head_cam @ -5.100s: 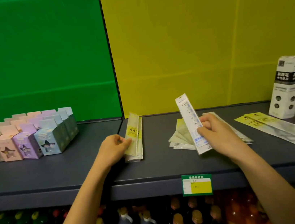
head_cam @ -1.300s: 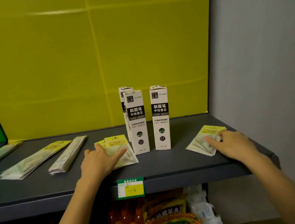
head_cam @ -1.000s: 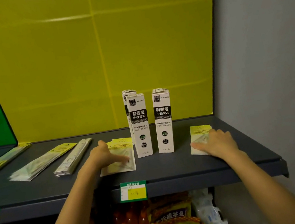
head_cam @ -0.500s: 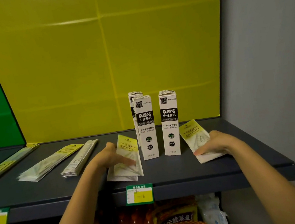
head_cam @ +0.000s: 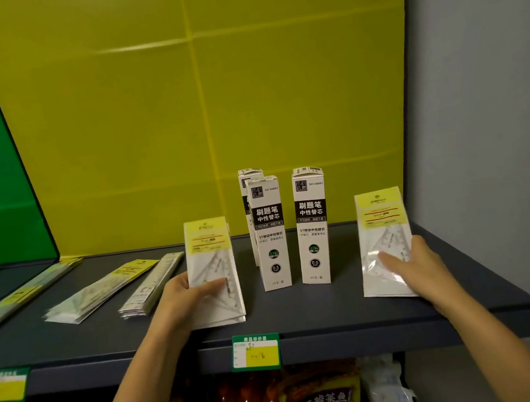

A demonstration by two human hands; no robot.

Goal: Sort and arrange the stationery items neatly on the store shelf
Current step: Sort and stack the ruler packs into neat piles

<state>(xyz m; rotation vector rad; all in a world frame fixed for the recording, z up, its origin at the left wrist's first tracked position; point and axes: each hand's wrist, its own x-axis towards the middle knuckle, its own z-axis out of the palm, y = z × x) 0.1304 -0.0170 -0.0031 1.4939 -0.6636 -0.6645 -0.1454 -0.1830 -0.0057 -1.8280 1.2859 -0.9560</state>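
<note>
Step in hand: squaring two lots of set-square packs on the shelf (head_cam: 306, 307), one on each side of the boxes (head_cam: 270, 234) that stand upright at mid-shelf.

Left hand (head_cam: 182, 301): grasping the left packs (head_cam: 210, 259), fingers laid across the front face. The packs stand on their lower edge just left of the boxes, yellow header up, apart from the nearest box.

Right hand (head_cam: 419, 267): grasping the right packs (head_cam: 383, 228), fingers across the clear front. The packs stand on their lower edge well right of the boxes, leaning slightly.

Further left of the boxes, a ruler stack (head_cam: 153, 284) and long packs (head_cam: 99, 289) lie flat and skewed. A price tag (head_cam: 256, 352) hangs on the shelf lip below the boxes.

Assessment: the two lots look alike, so sorting likely calls for uniting them on one side of the boxes, edges tapped flush, then laid or propped. The packs are thin and slippery; released upright without support, they would probably fan out or fall. The skewed items left of the boxes are not yet straightened.
</note>
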